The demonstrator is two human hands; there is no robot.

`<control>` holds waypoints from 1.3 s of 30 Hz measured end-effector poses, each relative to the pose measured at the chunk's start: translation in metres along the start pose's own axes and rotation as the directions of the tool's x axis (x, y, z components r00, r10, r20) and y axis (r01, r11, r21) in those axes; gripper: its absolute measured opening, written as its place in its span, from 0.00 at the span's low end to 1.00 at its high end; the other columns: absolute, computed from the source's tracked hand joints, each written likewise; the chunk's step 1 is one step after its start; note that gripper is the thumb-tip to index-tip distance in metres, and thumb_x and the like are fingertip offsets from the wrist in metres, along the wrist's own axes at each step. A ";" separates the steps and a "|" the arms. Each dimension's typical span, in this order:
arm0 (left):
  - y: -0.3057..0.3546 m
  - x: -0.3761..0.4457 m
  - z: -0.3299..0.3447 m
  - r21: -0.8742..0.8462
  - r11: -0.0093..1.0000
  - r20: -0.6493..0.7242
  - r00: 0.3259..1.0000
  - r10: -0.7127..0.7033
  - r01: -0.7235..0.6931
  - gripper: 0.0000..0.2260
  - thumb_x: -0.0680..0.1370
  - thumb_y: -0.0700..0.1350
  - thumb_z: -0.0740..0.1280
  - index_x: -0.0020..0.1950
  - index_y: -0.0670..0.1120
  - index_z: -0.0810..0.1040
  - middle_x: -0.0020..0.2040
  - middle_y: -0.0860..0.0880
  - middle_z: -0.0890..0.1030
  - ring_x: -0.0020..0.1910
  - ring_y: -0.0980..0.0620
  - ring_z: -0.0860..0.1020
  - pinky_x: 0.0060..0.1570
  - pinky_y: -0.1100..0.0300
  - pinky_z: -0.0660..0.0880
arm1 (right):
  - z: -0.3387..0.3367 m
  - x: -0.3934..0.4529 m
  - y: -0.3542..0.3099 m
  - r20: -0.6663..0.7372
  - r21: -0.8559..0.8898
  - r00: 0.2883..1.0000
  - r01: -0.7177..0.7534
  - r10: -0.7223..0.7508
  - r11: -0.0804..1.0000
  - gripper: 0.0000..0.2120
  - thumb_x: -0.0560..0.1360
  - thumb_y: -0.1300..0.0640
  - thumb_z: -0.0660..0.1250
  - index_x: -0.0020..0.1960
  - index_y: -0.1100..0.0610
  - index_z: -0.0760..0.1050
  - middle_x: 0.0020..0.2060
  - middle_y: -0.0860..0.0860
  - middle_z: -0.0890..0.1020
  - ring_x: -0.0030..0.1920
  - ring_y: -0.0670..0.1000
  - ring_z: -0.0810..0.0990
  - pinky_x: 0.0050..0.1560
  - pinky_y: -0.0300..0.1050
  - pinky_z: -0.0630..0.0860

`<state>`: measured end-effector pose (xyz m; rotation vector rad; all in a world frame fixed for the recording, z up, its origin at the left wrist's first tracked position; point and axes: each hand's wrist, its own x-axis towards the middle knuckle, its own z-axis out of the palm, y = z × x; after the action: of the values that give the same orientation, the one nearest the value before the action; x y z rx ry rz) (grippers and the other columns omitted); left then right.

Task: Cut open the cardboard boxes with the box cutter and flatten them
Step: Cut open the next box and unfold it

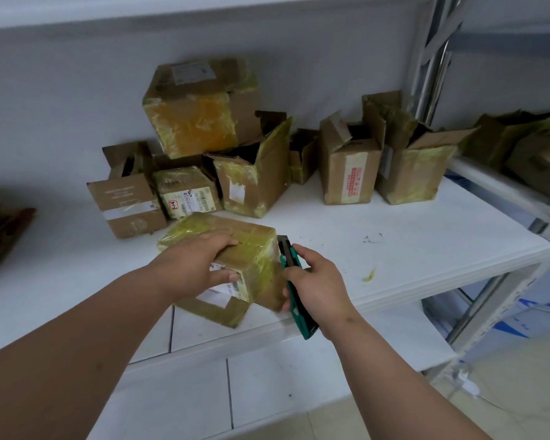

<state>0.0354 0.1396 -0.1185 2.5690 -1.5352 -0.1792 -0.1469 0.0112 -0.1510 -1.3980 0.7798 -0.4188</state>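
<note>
While the left hand grips the taped cardboard box at the shelf's front edge, thumb on its label, the right hand at 3 o'clock clasps the green box cutter, blade tip hidden against the box's side. Beyond, at 12 o'clock, opened boxes crowd the wall, labels blurred.

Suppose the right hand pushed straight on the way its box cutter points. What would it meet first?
Probably the taped box held by the left hand: the cutter in the right hand sits at its right edge, though depth is unclear.
</note>
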 end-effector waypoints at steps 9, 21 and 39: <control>0.000 0.008 0.000 -0.012 1.000 0.005 1.000 0.001 0.000 0.30 0.72 0.59 0.73 0.71 0.56 0.68 0.70 0.57 0.68 0.63 0.55 0.68 0.62 0.58 0.68 | -0.001 0.008 -0.007 0.038 0.002 0.999 -0.010 0.009 1.000 0.26 0.78 0.64 0.61 0.74 0.47 0.69 0.31 0.57 0.78 0.26 0.54 0.75 0.26 0.40 0.75; 0.003 0.009 -0.004 -0.001 0.999 0.032 0.999 -0.035 0.035 0.31 0.72 0.59 0.73 0.72 0.58 0.67 0.68 0.58 0.69 0.60 0.56 0.71 0.60 0.59 0.70 | -0.005 0.012 -0.036 0.152 -0.123 0.985 -0.066 0.085 0.990 0.12 0.78 0.67 0.60 0.59 0.63 0.75 0.34 0.61 0.75 0.26 0.56 0.74 0.28 0.44 0.78; 0.000 0.009 0.002 0.001 0.999 -0.006 0.999 0.032 -0.032 0.32 0.71 0.59 0.73 0.73 0.54 0.69 0.64 0.57 0.69 0.64 0.53 0.67 0.64 0.52 0.70 | -0.002 -0.003 -0.040 0.176 -0.238 0.982 -0.028 0.072 0.971 0.11 0.77 0.67 0.60 0.56 0.63 0.77 0.33 0.59 0.76 0.23 0.56 0.77 0.34 0.49 0.79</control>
<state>0.0399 0.1313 -0.1209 2.5412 -1.5738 -0.1672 -0.1430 0.0059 -0.1115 -1.6084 0.7287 -0.1580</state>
